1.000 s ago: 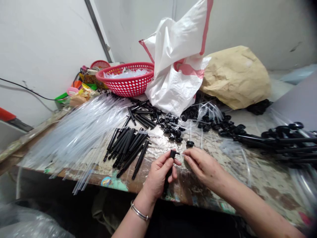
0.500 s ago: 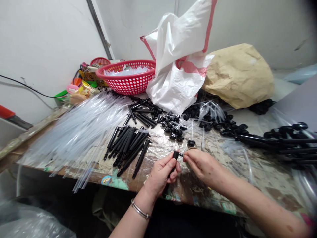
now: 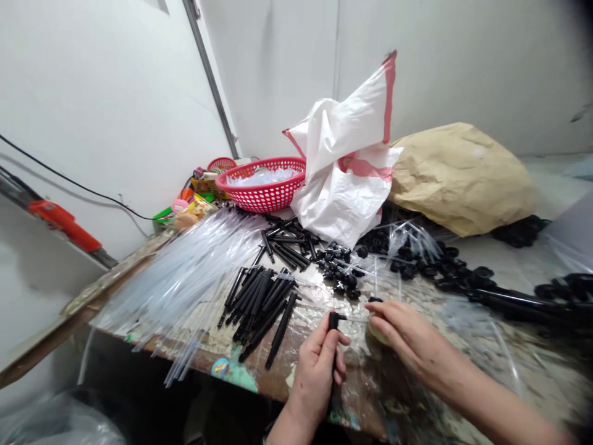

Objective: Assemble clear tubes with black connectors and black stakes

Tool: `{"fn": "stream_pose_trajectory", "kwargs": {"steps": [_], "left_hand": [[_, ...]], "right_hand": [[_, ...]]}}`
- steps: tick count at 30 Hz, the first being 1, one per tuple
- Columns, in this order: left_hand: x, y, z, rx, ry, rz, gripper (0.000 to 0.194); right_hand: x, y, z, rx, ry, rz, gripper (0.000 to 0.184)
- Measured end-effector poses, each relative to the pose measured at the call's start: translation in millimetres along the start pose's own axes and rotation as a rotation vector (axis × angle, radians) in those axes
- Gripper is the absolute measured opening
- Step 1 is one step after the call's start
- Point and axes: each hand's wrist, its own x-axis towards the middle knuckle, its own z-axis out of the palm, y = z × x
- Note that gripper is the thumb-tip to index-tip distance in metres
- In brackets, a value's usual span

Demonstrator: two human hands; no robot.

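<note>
My left hand (image 3: 317, 364) is closed around a black plastic tube (image 3: 333, 321), held upright with its small side spout pointing right. A thin clear tube (image 3: 354, 319) runs from that spout toward my right hand (image 3: 407, 337), where the fingers hide its far end. My right thumb and forefinger are bent close about it, with a yellowish patch below them. Just behind those fingertips lies a black round cap (image 3: 374, 300) with a clear stem; whether they touch it I cannot tell. Similar black tubes (image 3: 262, 296) lie in a pile left of my hands.
Long clear tubes (image 3: 180, 278) spread across the table's left. Small black fittings (image 3: 343, 272) are heaped beyond my hands. Behind stand a red basket (image 3: 262, 198), a white sack (image 3: 343, 191) and a brown paper bag (image 3: 458, 179). Black assembled pieces (image 3: 519, 300) lie at right.
The view has tilted up and turned left. My right hand has drawn back from the spout, baring more of the clear tube. My left hand keeps its hold on the black tube.
</note>
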Motion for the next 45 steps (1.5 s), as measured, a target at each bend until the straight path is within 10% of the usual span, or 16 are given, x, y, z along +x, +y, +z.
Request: {"fn": "stream_pose_trajectory", "kwargs": {"steps": [6,12,20,29,35,40,42,45], "left_hand": [[19.5,45.0,-56.6,0.363,0.446,0.314,0.047],[69.9,77.9,-121.9,1.006,0.562,0.455,0.037],[61.3,79.4,-103.0,0.940,0.770,0.707,0.036],[26.1,28.5,-36.6,0.623,0.390,0.651,0.027],[25.4,25.3,-29.9,0.577,0.346,0.583,0.023],[28.5,38.3,-17.8,0.670,0.537,0.780,0.035],[27.7,38.6,-8.5,0.692,0.390,0.814,0.044],[23.4,29.8,4.7,0.632,-0.136,0.595,0.043]], "right_hand": [[-7.6,13.2,-19.4,0.040,0.038,-0.001,0.030],[17.5,2.9,-9.9,-0.012,-0.025,-0.073,0.033],[148.6,-39.8,38.5,-0.366,-0.256,0.032,0.030],[192.8,-41.3,79.4,-0.463,-0.288,0.167,0.025],[172.8,-27.0,14.5,-0.378,-0.161,0.249,0.029],[90.1,-26.2,-38.5,-0.139,-0.116,0.084,0.017],[51.0,-31.1,-40.5,-0.012,-0.113,-0.021,0.016],[4.7,-36.0,-33.2,0.166,-0.104,-0.052,0.018]]}}
